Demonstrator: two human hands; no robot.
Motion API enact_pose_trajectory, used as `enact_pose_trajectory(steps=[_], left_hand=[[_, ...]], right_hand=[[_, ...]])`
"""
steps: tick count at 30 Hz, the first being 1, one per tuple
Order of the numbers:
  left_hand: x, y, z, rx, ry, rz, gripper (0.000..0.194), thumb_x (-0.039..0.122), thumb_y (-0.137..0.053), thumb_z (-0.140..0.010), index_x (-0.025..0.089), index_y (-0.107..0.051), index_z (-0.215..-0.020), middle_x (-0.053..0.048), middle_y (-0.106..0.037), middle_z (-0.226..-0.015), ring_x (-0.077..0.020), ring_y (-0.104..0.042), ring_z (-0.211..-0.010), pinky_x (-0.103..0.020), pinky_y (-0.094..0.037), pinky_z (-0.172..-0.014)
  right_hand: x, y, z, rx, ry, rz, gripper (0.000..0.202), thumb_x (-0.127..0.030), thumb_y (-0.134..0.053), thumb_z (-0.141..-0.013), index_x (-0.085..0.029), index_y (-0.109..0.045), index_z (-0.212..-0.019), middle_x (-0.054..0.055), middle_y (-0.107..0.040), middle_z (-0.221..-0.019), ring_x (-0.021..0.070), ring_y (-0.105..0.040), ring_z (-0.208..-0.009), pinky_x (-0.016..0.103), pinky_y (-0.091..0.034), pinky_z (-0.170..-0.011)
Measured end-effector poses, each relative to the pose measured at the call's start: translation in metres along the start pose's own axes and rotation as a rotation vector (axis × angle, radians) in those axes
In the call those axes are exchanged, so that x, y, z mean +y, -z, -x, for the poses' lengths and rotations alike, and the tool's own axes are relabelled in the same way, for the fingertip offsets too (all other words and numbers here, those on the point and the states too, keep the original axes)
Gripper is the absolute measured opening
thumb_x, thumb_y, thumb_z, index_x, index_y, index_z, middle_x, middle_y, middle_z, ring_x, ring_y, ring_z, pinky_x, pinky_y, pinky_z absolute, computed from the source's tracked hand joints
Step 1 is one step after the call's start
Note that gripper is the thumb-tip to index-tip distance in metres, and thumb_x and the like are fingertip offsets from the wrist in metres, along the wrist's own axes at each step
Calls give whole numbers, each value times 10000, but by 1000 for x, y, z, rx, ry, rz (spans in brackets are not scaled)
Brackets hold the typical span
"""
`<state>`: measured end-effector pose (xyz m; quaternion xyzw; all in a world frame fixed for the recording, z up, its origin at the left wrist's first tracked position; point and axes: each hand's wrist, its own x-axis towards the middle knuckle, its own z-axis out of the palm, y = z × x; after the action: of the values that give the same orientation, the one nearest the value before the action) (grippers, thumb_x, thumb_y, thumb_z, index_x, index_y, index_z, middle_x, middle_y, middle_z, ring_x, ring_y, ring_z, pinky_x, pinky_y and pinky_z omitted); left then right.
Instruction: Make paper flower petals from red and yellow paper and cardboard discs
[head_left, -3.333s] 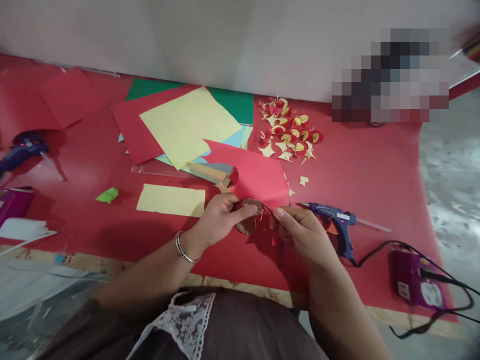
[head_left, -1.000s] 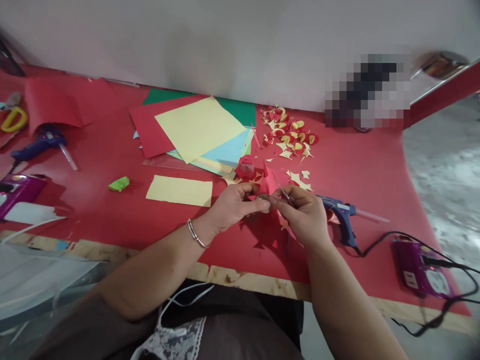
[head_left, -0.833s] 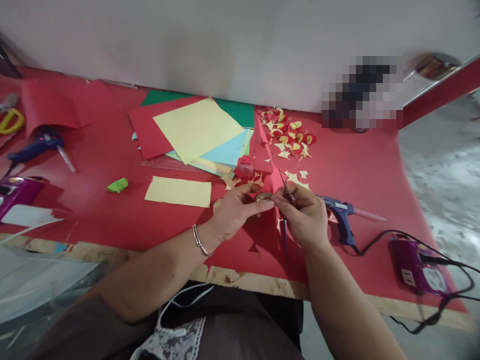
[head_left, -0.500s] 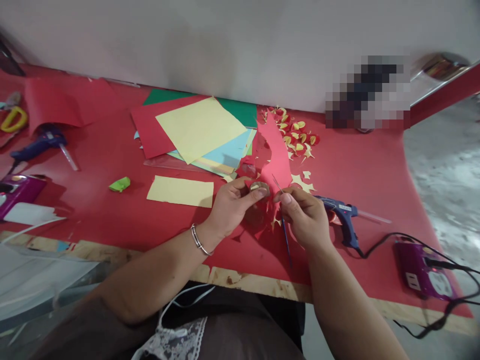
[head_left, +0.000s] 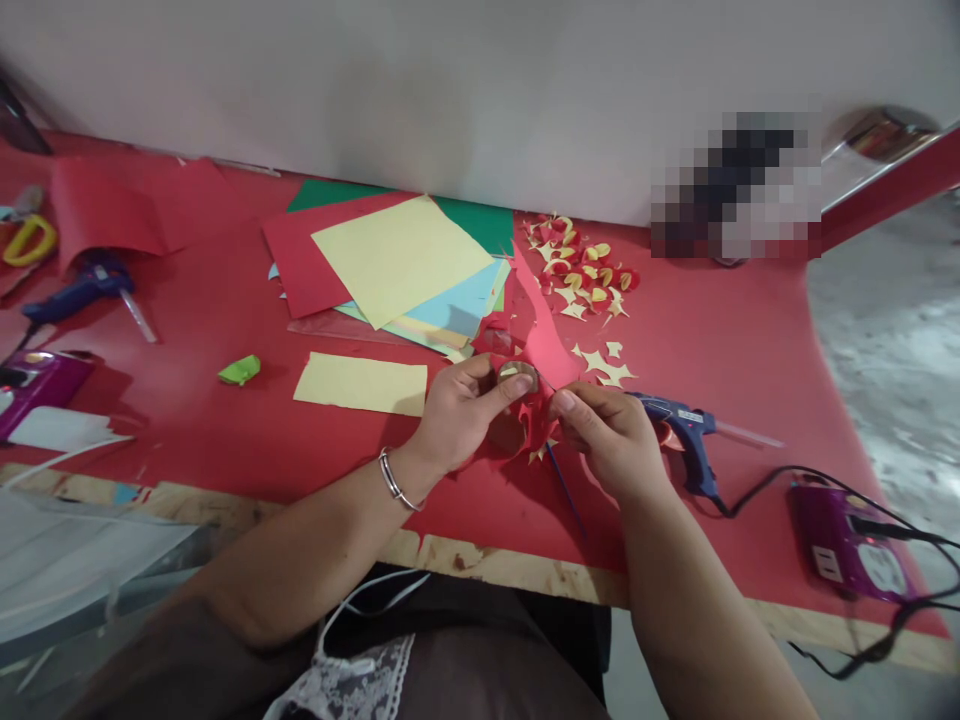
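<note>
Above a red counter [head_left: 712, 330], the left hand [head_left: 461, 410] clamps a disc [head_left: 510, 371] against red paper [head_left: 551, 345] while the right hand [head_left: 611, 425] pinches a thin tool [head_left: 545, 380] beside it, apparently cutting round the disc, the next move calling for a steady hold.

red paper [head_left: 550, 342] shrunk from broad sheet to ragged strip, thin blue rod [head_left: 566, 490] now slanting

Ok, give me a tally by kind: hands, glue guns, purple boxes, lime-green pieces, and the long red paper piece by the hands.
Hands: 2
Glue guns: 2
Purple boxes: 2
Lime-green piece: 1
Long red paper piece: 1
Total: 8
</note>
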<state>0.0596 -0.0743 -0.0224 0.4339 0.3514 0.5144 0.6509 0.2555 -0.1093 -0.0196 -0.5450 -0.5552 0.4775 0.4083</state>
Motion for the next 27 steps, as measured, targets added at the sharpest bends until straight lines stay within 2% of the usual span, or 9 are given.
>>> enact_pose_trajectory(steps=[8,15,18,27], left_hand=[[3,4,2,-57,20,-128,299,458,-904,-822,182,-793,-845,-22,-733,-765,-149,-622,-720,-301,-509,-718],[7,5,2,-67,-35,-228,316,442,-877,-847,173,-737,-757,11,-631,-685,-125,-519,-664,-283,-447,-658],[7,6,1,-76,-40,-216,327,434,-878,-851,166,-723,-744,19,-601,-669,-117,-506,-657,-274,-428,-648],[14,10,-5,-169,18,-159,343,482,-921,-800,168,-782,-789,-9,-698,-728,-135,-594,-705,-281,-499,-695]], right_hand=[[-5,2,1,2,-2,61,580,-718,-684,-957,-195,-639,-710,-53,-364,-573,103,-283,-537,285,-226,-514],[-9,4,0,8,25,87,633,-733,-695,-940,-205,-545,-624,-51,-349,-582,99,-274,-551,286,-223,-513],[-9,4,0,10,27,102,637,-740,-688,-941,-204,-552,-625,-54,-337,-580,99,-271,-549,288,-222,-512],[-10,5,0,11,34,131,610,-729,-698,-941,-192,-617,-664,-58,-338,-572,92,-269,-544,284,-208,-510]])
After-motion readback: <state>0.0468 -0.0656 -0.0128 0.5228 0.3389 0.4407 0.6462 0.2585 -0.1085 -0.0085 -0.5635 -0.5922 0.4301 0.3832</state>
